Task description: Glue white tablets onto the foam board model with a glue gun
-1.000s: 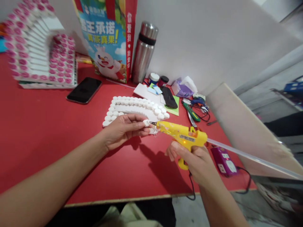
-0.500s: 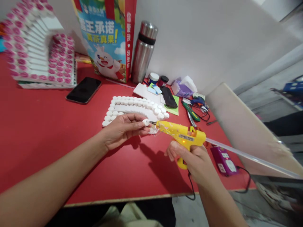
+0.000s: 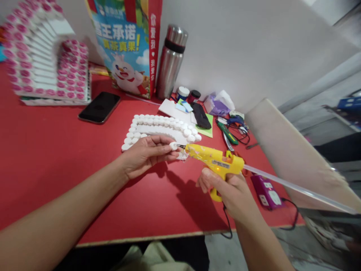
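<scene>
Between thumb and fingertips, my left hand pinches a small round white piece. My right hand is wrapped round the handle of a yellow hot glue gun, whose nozzle meets the white piece or sits right at it. A long clear glue stick sticks out of the gun's back end, and an orange light glows on its body. Behind my left hand lies a white board edged with rows of similar white pieces; my fingers hide its near side.
A black phone, a pink-and-white arched model, a colourful bag and a steel flask stand or lie behind. Green-handled pliers and a purple power socket box are on the right of the red table.
The glue gun has shifted very slightly left, its nozzle still at the white piece. Both hands keep almost the same positions.
</scene>
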Tool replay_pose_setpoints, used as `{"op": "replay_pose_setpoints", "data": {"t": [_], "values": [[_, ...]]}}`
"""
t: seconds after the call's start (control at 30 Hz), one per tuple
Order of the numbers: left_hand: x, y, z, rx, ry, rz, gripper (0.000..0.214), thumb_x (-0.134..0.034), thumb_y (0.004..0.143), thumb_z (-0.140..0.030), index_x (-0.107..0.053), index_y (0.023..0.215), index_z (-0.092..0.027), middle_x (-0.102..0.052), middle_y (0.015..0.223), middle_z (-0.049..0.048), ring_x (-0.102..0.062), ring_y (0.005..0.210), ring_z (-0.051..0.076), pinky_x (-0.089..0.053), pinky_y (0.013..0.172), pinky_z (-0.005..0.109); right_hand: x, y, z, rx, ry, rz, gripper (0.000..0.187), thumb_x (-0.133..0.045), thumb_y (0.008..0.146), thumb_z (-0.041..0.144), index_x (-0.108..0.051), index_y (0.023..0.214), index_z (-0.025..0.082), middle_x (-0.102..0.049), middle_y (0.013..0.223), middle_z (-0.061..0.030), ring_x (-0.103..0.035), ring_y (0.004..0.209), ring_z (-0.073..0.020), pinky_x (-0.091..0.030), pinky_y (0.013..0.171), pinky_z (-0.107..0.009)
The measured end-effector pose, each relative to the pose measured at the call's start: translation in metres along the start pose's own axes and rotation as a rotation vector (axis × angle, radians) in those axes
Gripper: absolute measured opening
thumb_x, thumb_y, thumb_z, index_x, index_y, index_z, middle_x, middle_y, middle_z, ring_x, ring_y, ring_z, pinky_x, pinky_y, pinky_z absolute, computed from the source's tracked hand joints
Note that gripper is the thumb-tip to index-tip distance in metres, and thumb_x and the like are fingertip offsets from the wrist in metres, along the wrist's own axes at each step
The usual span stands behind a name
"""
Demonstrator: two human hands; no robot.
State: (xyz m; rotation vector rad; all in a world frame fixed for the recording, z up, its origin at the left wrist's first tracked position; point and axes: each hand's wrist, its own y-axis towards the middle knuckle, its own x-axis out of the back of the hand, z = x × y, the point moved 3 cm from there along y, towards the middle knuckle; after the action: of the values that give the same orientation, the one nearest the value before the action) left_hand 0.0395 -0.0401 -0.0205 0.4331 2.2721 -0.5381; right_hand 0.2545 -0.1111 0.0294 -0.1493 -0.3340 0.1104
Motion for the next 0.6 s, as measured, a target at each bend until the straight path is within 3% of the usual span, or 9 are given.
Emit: {"op": "replay_pose_setpoints", "data": {"t": [0.43,0.5,0.6], "values": [[0.003,0.002,-0.002,-0.07,-0.008,-0.062,0.017,-0.079,0.077,0.001,-0.072,0.09,-0.008,-0.079,0.083,0.0093,-0.079,0.073,0.017,-0.066,0.075,0.022,0.001,-0.006,0.005,-0.01,-0.018,0.017,0.047,-0.067,0.092,0.052,-0.062,0.059,0.019,-0.064,0.062,-0.0041,-0.064,0.066,-0.0181,-0.052,0.07,-0.031],[0.003,0.002,-0.002,-0.07,-0.016,-0.06,0.017,-0.079,0.077,0.0,-0.072,0.09,-0.008,-0.08,0.086,0.0103,-0.079,0.073,0.016,-0.066,0.075,0.021,0.01,-0.007,0.001,0.023,-0.01,-0.046,0.043,-0.066,0.093,0.051,-0.066,0.063,0.019,-0.068,0.068,-0.0051,-0.066,0.07,-0.0187,-0.053,0.073,-0.031],[0.003,0.002,-0.003,-0.069,-0.027,-0.05,0.017,-0.08,0.077,-0.001,-0.073,0.09,-0.009,-0.08,0.087,0.01,-0.078,0.074,0.016,-0.066,0.075,0.021,0.034,-0.005,-0.016,0.003,-0.088,-0.281,0.034,-0.07,0.09,0.05,-0.075,0.079,0.018,-0.074,0.079,-0.0065,-0.07,0.079,-0.0201,-0.054,0.075,-0.029]]}}
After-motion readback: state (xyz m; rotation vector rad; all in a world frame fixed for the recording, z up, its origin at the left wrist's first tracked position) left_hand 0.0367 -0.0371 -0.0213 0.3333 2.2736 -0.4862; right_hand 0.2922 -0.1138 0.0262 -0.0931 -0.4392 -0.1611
